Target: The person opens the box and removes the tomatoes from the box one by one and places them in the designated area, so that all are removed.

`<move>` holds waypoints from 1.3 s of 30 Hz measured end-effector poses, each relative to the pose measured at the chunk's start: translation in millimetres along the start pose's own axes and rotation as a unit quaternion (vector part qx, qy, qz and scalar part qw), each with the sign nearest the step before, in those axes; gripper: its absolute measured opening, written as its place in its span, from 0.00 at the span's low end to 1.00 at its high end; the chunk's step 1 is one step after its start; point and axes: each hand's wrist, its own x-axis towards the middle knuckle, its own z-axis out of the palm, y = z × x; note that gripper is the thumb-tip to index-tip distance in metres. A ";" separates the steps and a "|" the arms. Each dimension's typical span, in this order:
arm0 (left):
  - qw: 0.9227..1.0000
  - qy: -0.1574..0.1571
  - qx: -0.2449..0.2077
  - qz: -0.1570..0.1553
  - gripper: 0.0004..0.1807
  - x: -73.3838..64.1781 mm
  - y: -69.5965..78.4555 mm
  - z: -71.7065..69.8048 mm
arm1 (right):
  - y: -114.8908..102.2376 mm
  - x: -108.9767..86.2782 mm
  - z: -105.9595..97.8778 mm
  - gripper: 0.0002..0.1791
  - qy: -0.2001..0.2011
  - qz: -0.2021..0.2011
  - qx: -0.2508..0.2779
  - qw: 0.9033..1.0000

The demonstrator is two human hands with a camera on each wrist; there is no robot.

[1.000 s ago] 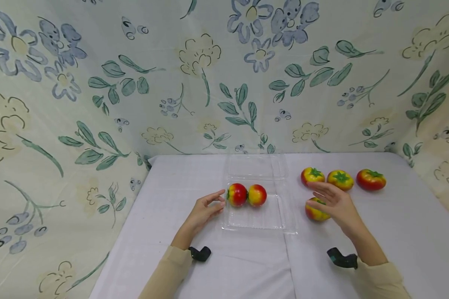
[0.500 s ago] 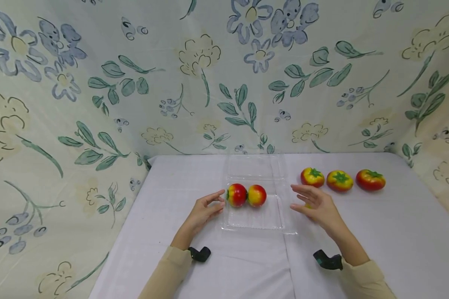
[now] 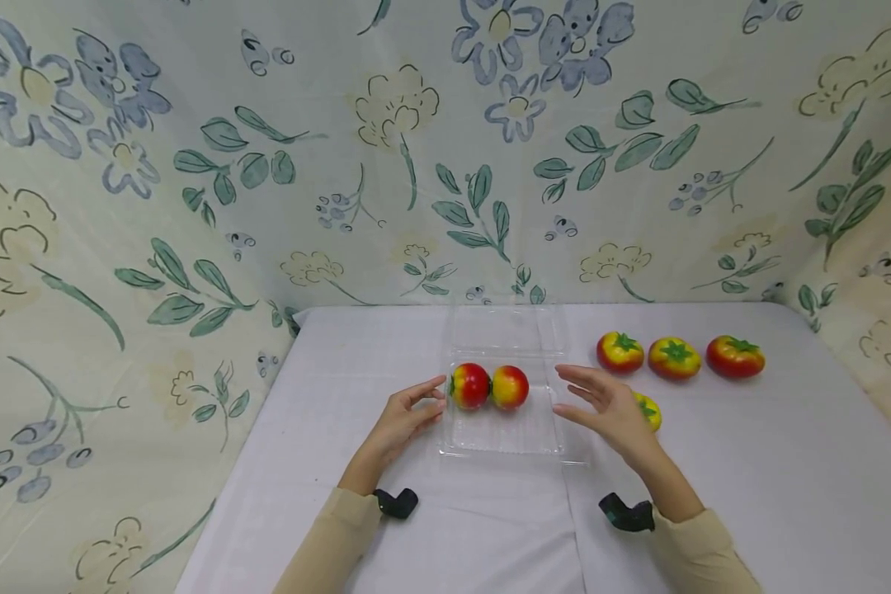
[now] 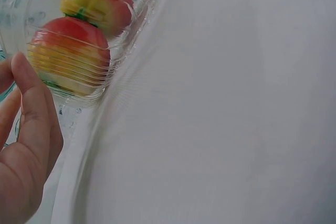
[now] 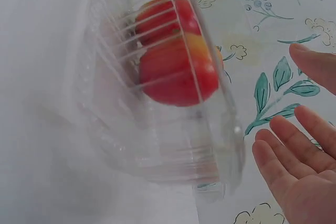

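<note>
A clear plastic clamshell box point(image 3: 508, 433) lies with its lid point(image 3: 505, 330) folded back. Inside, side by side along its left and middle, sit two shiny red-and-yellow tomatoes, the left one point(image 3: 470, 386) with its green calyx facing left and the other point(image 3: 510, 387) beside it. My left hand point(image 3: 401, 425) has its fingertips right at the box's left wall, thumb and fingers apart. On the opposite side my right hand point(image 3: 615, 417), fingers loosely spread and holding nothing, reaches the right wall. Behind that hand a yellow tomato point(image 3: 649, 411) is partly hidden.
Three more tomatoes stand in a row at the back right: a red-yellow one point(image 3: 619, 352), a yellow one point(image 3: 674, 359) and a redder one point(image 3: 735, 357). White cloth point(image 3: 490, 528) covers the table. A floral curtain point(image 3: 416, 223) hangs behind it.
My right hand has moved left, from over the nearest loose tomato to the box's right side, uncovering part of that tomato again. The left hand and both boxed tomatoes have stayed put.
</note>
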 end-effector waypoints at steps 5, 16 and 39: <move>1.000 0.001 0.002 0.001 0.27 0.2 0.2 0.0 | 0.7 6.4 9.9 0.34 0.001 -0.013 -0.020 1.000; 1.000 -0.004 -0.002 0.011 0.27 3.2 -2.3 -1.0 | -0.5 20.7 30.9 0.34 0.002 -0.028 -0.033 0.999; 1.000 -0.009 -0.003 0.005 0.27 2.9 -2.3 -2.6 | 12.3 40.8 68.9 0.35 0.025 -0.034 -0.089 0.995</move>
